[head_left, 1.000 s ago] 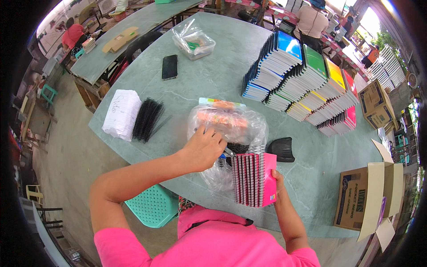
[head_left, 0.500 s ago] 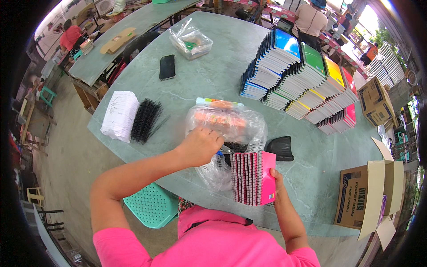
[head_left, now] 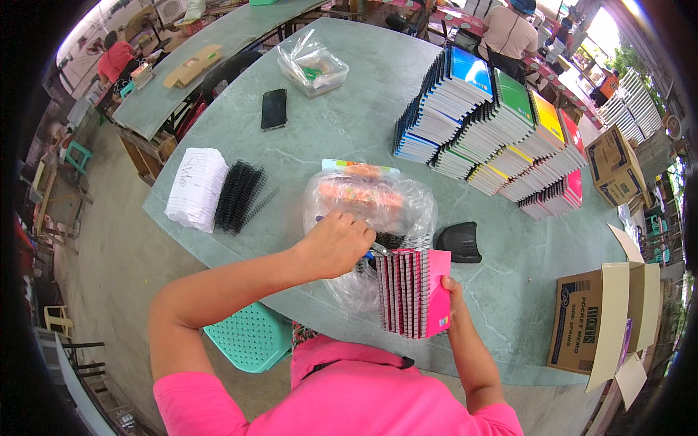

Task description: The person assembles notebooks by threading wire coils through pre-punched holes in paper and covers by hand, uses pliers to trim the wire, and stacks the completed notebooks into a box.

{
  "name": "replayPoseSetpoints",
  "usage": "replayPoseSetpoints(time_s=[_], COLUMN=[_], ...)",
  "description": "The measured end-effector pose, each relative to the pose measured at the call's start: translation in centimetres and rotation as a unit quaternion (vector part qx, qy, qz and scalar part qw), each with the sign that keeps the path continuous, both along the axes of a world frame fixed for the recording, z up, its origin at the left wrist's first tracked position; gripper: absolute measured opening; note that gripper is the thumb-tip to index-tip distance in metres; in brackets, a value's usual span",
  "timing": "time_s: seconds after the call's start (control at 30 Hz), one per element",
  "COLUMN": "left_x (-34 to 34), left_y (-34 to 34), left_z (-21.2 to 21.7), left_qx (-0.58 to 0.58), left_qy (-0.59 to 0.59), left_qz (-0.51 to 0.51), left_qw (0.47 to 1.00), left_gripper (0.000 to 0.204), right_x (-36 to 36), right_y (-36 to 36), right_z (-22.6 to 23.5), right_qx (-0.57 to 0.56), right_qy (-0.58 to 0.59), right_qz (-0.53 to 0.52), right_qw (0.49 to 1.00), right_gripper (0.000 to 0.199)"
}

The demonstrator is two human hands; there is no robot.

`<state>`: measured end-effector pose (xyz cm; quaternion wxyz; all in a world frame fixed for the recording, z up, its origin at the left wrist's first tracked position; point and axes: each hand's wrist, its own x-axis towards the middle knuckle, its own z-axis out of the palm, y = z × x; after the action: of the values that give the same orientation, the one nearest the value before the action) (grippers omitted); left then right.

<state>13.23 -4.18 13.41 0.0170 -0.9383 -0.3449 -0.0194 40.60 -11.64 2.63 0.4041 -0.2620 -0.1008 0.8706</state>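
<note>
My left hand point(head_left: 340, 243) is closed around blue-handled pliers point(head_left: 381, 250), their metal jaws at the upper edge of several pink spiral notebooks point(head_left: 416, 293). Those notebooks stand bunched together, coils toward me, with my right hand point(head_left: 452, 295) gripping them at the right side. Loose spiral coil ends point(head_left: 416, 240) stick up above the bunch. Just beyond lies a clear plastic bag point(head_left: 412, 201), with an orange-patterned packet point(head_left: 360, 193) in or under it. Whether the jaws touch a coil is too small to tell.
Tall stacks of coloured spiral notebooks point(head_left: 472, 120) fill the far right. To the left lie black coils point(head_left: 240, 196), white paper bundle point(head_left: 195, 190) and a phone point(head_left: 274, 110). A black curved piece point(head_left: 459, 242) sits right of the bag; an open carton point(head_left: 582, 320) stands at right.
My left hand has moved slightly right and down, bringing the plier jaws to the notebooks' upper edge. My right hand still holds the pink notebooks, which have shifted slightly.
</note>
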Motion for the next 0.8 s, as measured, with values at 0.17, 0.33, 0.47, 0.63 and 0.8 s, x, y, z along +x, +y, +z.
replayPoseSetpoints(time_s=[0.17,0.33,0.47,0.63,0.8], left_x=[-0.4,-1.0,-2.6,-7.2,-8.7], left_y=[0.3,1.3,-0.1,-2.4,-5.8], left_z=[-1.1,-0.3,-0.2,-5.9,-15.6], left_qx=[-0.153,-0.630,-0.602,-0.189,-0.026], left_qy=[-0.064,-0.163,-0.282,-0.465,-0.535], left_qz=[0.046,0.235,0.221,0.324,0.351], left_qw=[0.985,0.722,0.713,0.802,0.768], left_gripper=[0.021,0.030,0.031,0.027,0.025], right_x=[0.1,0.1,0.9,1.8,1.4], right_y=[0.1,0.1,-0.2,-1.1,-0.8], right_z=[0.2,0.1,0.1,-0.3,0.3], right_qx=[-0.007,-0.009,0.000,0.017,0.032], right_qy=[-0.017,-0.043,-0.093,-0.052,-0.007], right_qz=[-0.003,-0.021,-0.061,-0.124,-0.122], right_qw=[1.000,0.999,0.994,0.991,0.992], right_gripper=[0.060,0.061,0.063,0.065,0.061])
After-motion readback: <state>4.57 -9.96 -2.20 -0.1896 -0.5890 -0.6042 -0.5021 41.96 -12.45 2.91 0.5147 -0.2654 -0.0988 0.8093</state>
